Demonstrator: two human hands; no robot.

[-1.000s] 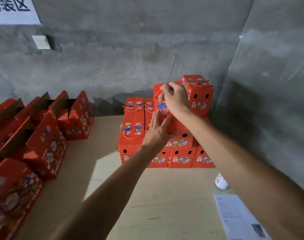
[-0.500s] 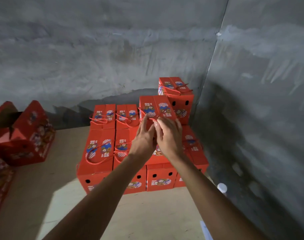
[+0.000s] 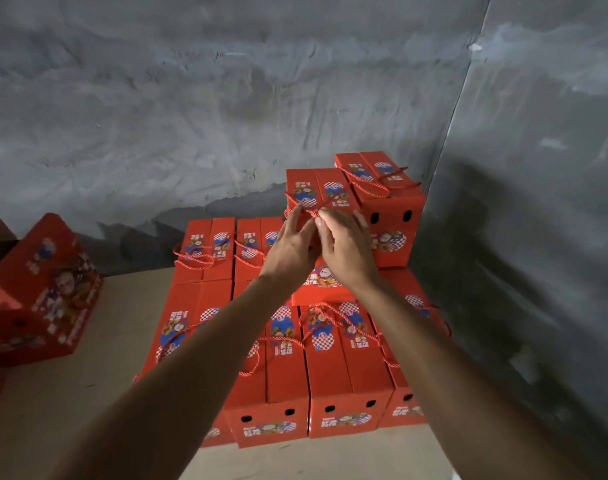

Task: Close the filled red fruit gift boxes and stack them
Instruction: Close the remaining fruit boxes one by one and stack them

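A stack of closed red gift boxes (image 3: 333, 362) stands in the corner against the grey walls. On its second layer sits a red box (image 3: 316, 188) with a red rope handle (image 3: 309, 211) lying across its top. My left hand (image 3: 290, 249) and my right hand (image 3: 345, 247) meet at the box's near edge. Fingertips of both hands pinch the rope handle. Another closed box (image 3: 382, 199) stands to the right of it, against the side wall.
An open red gift box (image 3: 42, 292) with raised flaps stands at the left on the tan floor (image 3: 87, 393). Grey concrete walls (image 3: 226, 116) close in the back and the right side.
The view has moved closer and lower over the stack. Both hands rose from the box's front to its top edge and took hold of the rope handle.
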